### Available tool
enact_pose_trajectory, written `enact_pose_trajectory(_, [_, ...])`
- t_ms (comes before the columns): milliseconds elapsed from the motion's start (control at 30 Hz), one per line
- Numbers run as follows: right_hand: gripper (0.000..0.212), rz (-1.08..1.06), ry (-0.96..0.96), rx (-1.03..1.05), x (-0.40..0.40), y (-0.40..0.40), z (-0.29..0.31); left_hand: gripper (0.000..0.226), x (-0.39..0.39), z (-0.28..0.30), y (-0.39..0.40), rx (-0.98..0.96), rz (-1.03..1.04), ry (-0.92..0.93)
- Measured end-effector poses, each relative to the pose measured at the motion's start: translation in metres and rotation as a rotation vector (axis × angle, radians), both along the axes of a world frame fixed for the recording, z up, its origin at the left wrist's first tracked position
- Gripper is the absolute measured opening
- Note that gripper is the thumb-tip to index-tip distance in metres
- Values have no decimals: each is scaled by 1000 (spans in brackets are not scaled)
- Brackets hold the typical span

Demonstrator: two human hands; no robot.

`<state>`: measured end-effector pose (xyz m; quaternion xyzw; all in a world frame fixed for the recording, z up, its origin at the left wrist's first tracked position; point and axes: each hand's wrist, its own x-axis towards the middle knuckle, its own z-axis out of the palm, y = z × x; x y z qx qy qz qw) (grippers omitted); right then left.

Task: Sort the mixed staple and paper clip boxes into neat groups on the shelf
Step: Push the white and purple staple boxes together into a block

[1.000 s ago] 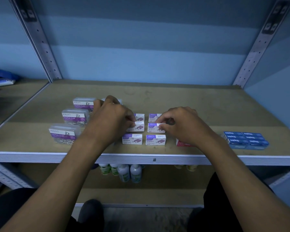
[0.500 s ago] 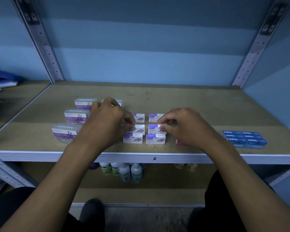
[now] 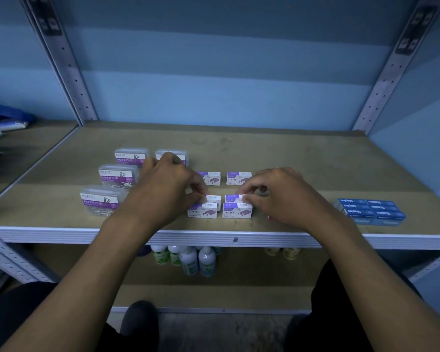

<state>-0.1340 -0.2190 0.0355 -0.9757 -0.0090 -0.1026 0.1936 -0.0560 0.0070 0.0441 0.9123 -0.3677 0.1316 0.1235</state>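
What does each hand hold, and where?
Each pinches a middle-row staples box: left hand on the left box's left end, right hand on the right box's right end.

A dim room with a blue wall (image 3: 214, 80) behind a metal shelving unit. Perforated grey uprights (image 3: 69, 72) frame a tan shelf board (image 3: 277, 153) edged in pale metal. Below, small bottles (image 3: 188, 260) stand above a grey floor (image 3: 214, 331).

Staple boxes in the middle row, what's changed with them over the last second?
Both slid forward, now close behind the front pair: left hand pinching the left middle box, right hand the right middle box. Back pair, paper clip boxes and blue boxes stayed put.
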Motion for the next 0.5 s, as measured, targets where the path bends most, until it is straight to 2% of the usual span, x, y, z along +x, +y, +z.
enact_pose_trajectory(500, [13,2,29,7,-2,-1,0,11,5,-3,0,10,-8,99])
